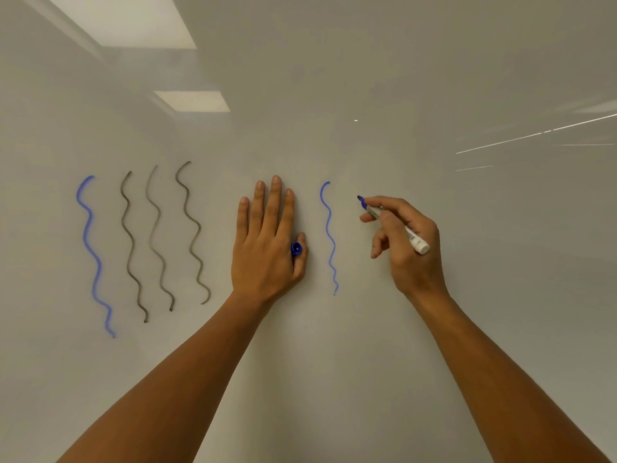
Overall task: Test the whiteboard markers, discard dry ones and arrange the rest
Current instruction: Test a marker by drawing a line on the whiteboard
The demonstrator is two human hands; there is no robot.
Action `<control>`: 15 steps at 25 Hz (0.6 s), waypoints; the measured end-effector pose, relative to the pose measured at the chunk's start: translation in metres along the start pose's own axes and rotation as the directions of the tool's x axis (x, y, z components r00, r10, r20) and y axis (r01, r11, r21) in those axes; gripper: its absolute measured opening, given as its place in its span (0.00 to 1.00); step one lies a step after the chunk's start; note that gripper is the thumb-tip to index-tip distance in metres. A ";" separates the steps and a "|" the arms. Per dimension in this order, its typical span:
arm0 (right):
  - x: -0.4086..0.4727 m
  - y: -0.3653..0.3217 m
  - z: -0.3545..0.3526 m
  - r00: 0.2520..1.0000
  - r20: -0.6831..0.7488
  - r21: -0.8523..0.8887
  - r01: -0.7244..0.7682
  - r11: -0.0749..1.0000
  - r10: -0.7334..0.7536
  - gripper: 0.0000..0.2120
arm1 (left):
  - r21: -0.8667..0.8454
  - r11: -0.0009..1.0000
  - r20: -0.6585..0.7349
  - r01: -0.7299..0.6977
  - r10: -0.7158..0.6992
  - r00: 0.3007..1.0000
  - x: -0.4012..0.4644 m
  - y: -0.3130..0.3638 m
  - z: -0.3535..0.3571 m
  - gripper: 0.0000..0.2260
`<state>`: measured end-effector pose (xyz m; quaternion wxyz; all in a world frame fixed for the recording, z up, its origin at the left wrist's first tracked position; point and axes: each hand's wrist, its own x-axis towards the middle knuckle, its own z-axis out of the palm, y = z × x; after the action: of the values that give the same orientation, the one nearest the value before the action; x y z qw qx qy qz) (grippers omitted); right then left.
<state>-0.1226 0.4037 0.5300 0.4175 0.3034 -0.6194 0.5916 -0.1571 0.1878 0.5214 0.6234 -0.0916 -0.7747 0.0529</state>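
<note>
A whiteboard [400, 95] fills the head view. My right hand [405, 242] grips an uncapped blue marker [414, 240], its tip touching the board just right of a thin blue wavy line [329, 235]. My left hand [267, 242] lies flat against the board with fingers spread upward, and the blue marker cap [296, 248] is pinched between its thumb and palm. Further left on the board are three black wavy lines [157, 235] and a thick blue wavy line [91, 252].
Ceiling lights reflect in the glossy board at the upper left [133, 18] and as streaks at the right [534, 133]. No tray, other markers or bin are in view.
</note>
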 end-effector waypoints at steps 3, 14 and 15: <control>0.012 0.011 0.009 0.997 -0.079 -0.034 0.010 0.999 -0.013 0.14 | 0.004 1.000 -0.008 -0.003 0.003 1.000 0.000 0.000 0.000 0.30; -0.014 0.040 0.000 0.995 -0.045 -0.119 0.083 0.989 -0.088 0.15 | 0.007 1.000 -0.030 -0.005 0.005 1.000 0.000 0.000 0.000 0.29; -0.018 0.043 -0.005 0.995 -0.066 -0.105 0.063 0.992 -0.070 0.15 | 0.006 1.000 -0.031 -0.002 0.003 1.000 -0.001 0.000 0.000 0.29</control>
<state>-0.1510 0.4114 0.4935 0.4733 0.2811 -0.6239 0.5548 -0.1572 0.1876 0.5208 0.6356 -0.0916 -0.7646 0.0545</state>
